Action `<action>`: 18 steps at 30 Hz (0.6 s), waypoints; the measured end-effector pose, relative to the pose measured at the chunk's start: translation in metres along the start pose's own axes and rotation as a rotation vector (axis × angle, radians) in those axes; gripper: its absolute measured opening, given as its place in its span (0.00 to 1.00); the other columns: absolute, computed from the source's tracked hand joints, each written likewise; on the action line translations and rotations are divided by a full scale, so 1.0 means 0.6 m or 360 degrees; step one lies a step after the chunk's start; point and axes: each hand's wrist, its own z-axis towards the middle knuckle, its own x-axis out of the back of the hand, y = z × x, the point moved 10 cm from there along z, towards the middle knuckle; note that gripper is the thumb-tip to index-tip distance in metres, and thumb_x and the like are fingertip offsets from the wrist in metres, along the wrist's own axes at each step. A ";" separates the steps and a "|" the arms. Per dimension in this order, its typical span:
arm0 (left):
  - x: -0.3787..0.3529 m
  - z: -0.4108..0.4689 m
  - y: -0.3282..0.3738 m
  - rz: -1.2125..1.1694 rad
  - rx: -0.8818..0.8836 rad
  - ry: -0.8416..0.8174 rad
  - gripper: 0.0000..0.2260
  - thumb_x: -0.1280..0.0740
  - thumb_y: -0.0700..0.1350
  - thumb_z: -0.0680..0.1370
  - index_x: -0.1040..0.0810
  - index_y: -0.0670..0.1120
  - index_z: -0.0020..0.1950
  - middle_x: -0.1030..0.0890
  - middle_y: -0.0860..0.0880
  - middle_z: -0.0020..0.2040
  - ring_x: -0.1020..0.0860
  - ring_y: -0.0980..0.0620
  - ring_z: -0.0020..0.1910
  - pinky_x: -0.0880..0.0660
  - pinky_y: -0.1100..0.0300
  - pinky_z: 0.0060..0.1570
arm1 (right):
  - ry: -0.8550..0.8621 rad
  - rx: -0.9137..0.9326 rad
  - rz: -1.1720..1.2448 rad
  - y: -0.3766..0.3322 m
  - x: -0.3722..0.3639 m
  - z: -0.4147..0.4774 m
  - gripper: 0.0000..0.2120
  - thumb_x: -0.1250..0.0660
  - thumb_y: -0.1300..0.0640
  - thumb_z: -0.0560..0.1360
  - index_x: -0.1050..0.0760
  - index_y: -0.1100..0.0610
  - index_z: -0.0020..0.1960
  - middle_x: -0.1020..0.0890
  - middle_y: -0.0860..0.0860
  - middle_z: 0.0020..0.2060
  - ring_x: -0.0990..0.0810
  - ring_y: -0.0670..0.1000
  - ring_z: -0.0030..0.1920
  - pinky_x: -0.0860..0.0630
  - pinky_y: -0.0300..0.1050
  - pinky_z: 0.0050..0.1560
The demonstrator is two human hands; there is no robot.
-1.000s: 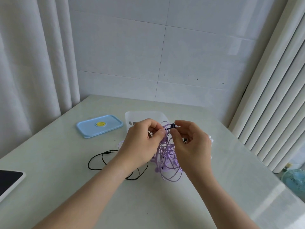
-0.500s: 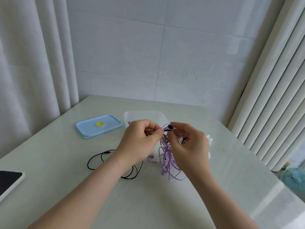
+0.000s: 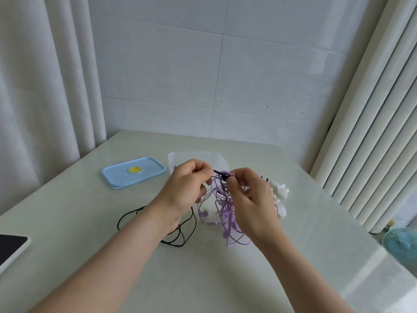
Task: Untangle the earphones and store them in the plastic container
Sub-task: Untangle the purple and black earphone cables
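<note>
Early yet: the purple earphones (image 3: 222,206) hang tangled below the fingers (image 3: 203,170), with the left hand (image 3: 185,188) pinching a black earphone cord (image 3: 223,176) and the right hand (image 3: 250,199) pinching the purple knot. The plastic container (image 3: 196,155) just behind them looks empty. Since the earlier frame the hands have barely shifted, but a short black stretch now shows between them

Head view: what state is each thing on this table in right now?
purple earphones, tangled, held up by both hands.
black earphones, looped on the table, running up under the left hand.
plastic container, open, lid off.
blue lid, flat on the table.
left hand, pinching the black cord.
right hand, pinching the purple tangle.
</note>
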 end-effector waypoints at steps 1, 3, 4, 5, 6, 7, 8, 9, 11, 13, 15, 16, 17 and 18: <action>-0.003 0.000 -0.005 -0.0091 0.0052 -0.0040 0.06 0.35 0.43 0.85 0.23 0.47 0.48 0.25 0.49 0.42 0.35 0.53 0.31 0.37 0.59 0.34 | -0.0070 -0.0022 0.0069 0.001 -0.009 -0.003 0.07 0.35 0.57 0.85 0.20 0.52 0.51 0.15 0.46 0.42 0.19 0.49 0.42 0.24 0.47 0.45; -0.013 0.001 -0.014 -0.0268 0.0157 -0.0144 0.07 0.36 0.43 0.85 0.24 0.47 0.48 0.25 0.49 0.40 0.35 0.53 0.30 0.39 0.58 0.34 | -0.0196 -0.0078 0.0303 -0.002 -0.023 -0.008 0.10 0.39 0.58 0.87 0.22 0.56 0.51 0.17 0.52 0.42 0.21 0.53 0.42 0.23 0.52 0.46; -0.020 -0.001 -0.019 -0.0332 0.0221 -0.0204 0.07 0.37 0.43 0.86 0.24 0.47 0.48 0.25 0.49 0.38 0.36 0.54 0.29 0.39 0.57 0.34 | -0.0246 -0.0112 0.0434 -0.004 -0.028 -0.011 0.10 0.40 0.58 0.87 0.22 0.57 0.51 0.17 0.54 0.42 0.21 0.53 0.43 0.21 0.53 0.48; -0.028 -0.004 -0.023 -0.0377 0.0281 -0.0264 0.07 0.38 0.43 0.86 0.25 0.47 0.48 0.26 0.50 0.37 0.36 0.54 0.29 0.40 0.56 0.34 | -0.0275 -0.0137 0.0534 -0.005 -0.032 -0.012 0.10 0.40 0.57 0.87 0.22 0.58 0.51 0.17 0.56 0.43 0.19 0.55 0.45 0.20 0.57 0.51; -0.034 -0.007 -0.027 -0.0404 0.0327 -0.0318 0.07 0.39 0.43 0.86 0.25 0.47 0.49 0.27 0.51 0.36 0.36 0.54 0.28 0.41 0.56 0.34 | -0.0291 -0.0153 0.0593 -0.005 -0.033 -0.013 0.10 0.39 0.56 0.86 0.22 0.58 0.51 0.15 0.57 0.45 0.17 0.59 0.48 0.18 0.62 0.56; -0.038 -0.010 -0.029 -0.0413 0.0353 -0.0360 0.07 0.39 0.43 0.86 0.24 0.47 0.50 0.27 0.51 0.35 0.37 0.54 0.29 0.41 0.56 0.35 | -0.0299 -0.0163 0.0621 -0.004 -0.035 -0.012 0.10 0.38 0.53 0.85 0.21 0.57 0.51 0.14 0.58 0.47 0.15 0.62 0.51 0.19 0.66 0.59; -0.041 -0.011 -0.031 -0.0402 0.0352 -0.0390 0.06 0.38 0.43 0.86 0.24 0.47 0.50 0.28 0.51 0.36 0.37 0.54 0.29 0.41 0.56 0.35 | -0.0295 -0.0154 0.0620 -0.004 -0.035 -0.012 0.10 0.36 0.52 0.84 0.20 0.56 0.52 0.13 0.59 0.48 0.15 0.64 0.53 0.20 0.68 0.60; -0.041 -0.011 -0.030 -0.0376 0.0328 -0.0399 0.07 0.38 0.44 0.85 0.23 0.47 0.50 0.27 0.50 0.36 0.37 0.54 0.29 0.41 0.56 0.35 | -0.0277 -0.0131 0.0591 -0.004 -0.033 -0.009 0.09 0.36 0.51 0.84 0.19 0.55 0.52 0.13 0.58 0.48 0.15 0.64 0.53 0.20 0.69 0.61; -0.035 -0.009 -0.027 -0.0301 0.0254 -0.0362 0.07 0.35 0.45 0.86 0.21 0.46 0.50 0.26 0.51 0.36 0.37 0.54 0.30 0.41 0.56 0.35 | -0.0221 -0.0084 0.0506 -0.006 -0.026 -0.008 0.08 0.34 0.53 0.85 0.17 0.53 0.53 0.12 0.56 0.46 0.15 0.62 0.53 0.20 0.65 0.61; -0.032 -0.008 -0.022 -0.0236 0.0191 -0.0318 0.07 0.34 0.47 0.86 0.20 0.46 0.50 0.25 0.52 0.35 0.38 0.54 0.30 0.40 0.58 0.34 | -0.0157 -0.0066 0.0455 -0.007 -0.019 -0.006 0.07 0.34 0.56 0.85 0.17 0.53 0.53 0.12 0.53 0.44 0.14 0.58 0.50 0.18 0.59 0.57; -0.027 -0.005 -0.019 -0.0154 0.0147 -0.0266 0.10 0.35 0.50 0.86 0.21 0.46 0.49 0.25 0.51 0.35 0.38 0.54 0.29 0.40 0.59 0.34 | -0.0103 -0.0050 0.0428 -0.009 -0.014 -0.004 0.06 0.33 0.57 0.85 0.17 0.53 0.54 0.12 0.50 0.42 0.14 0.53 0.45 0.17 0.56 0.52; -0.023 -0.004 -0.017 -0.0116 0.0131 -0.0229 0.12 0.36 0.51 0.86 0.23 0.46 0.48 0.26 0.50 0.35 0.38 0.54 0.29 0.40 0.58 0.34 | -0.0078 -0.0031 0.0394 -0.009 -0.011 -0.004 0.06 0.33 0.57 0.84 0.17 0.52 0.54 0.13 0.49 0.40 0.14 0.53 0.43 0.15 0.59 0.51; -0.018 -0.003 -0.014 -0.0107 0.0118 -0.0192 0.13 0.37 0.52 0.87 0.25 0.46 0.46 0.26 0.50 0.35 0.38 0.53 0.29 0.39 0.58 0.34 | -0.0051 -0.0009 0.0347 -0.009 -0.008 -0.003 0.05 0.32 0.56 0.84 0.17 0.51 0.54 0.13 0.49 0.39 0.15 0.54 0.42 0.15 0.61 0.48; -0.013 -0.001 -0.011 -0.0136 0.0111 -0.0160 0.14 0.39 0.52 0.87 0.28 0.47 0.45 0.26 0.50 0.34 0.38 0.53 0.29 0.40 0.57 0.34 | -0.0021 0.0011 0.0301 -0.009 -0.005 -0.001 0.05 0.32 0.56 0.84 0.17 0.50 0.54 0.14 0.48 0.38 0.15 0.55 0.40 0.15 0.59 0.44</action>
